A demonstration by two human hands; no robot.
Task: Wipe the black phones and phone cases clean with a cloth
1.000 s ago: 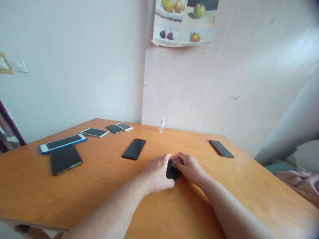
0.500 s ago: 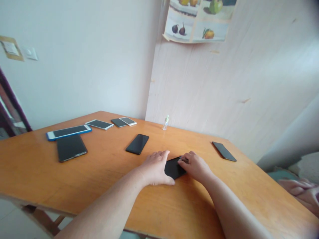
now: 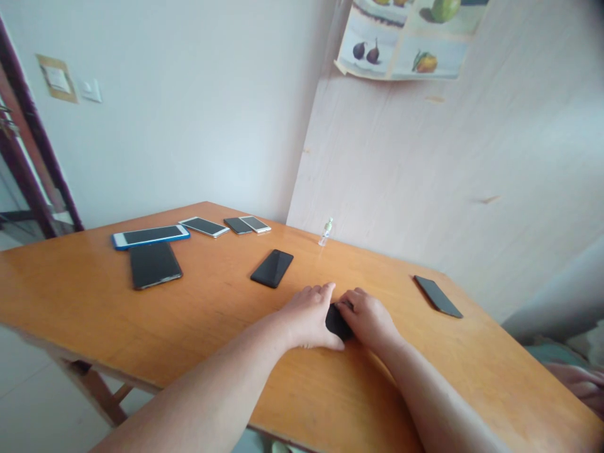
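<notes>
A black smartphone [image 3: 336, 323] lies flat on the wooden table, partly covered by both hands. My left hand [image 3: 315, 316] grips its left end, thumb along the near edge and fingers along the far edge. Over the phone's right part, my right hand [image 3: 365, 313] is closed with its fingers curled down on the screen; whatever may be inside those fingers is hidden. Another black smartphone [image 3: 272, 268] lies just beyond my left hand. Behind it, toward the wall, stands a small clear bottle [image 3: 325, 233] with a pale green top.
On the table's left lie a large black phone [image 3: 155, 265], a white device with a blue edge [image 3: 151, 236], a white phone [image 3: 204, 226] and two overlapping phones [image 3: 255, 224]. A dark phone [image 3: 438, 296] rests near the right edge. Walls border the far side.
My right hand has slid left across the phone, closer to my left hand, covering more of the screen. My left hand keeps its hold. The camera view has turned slightly left.
</notes>
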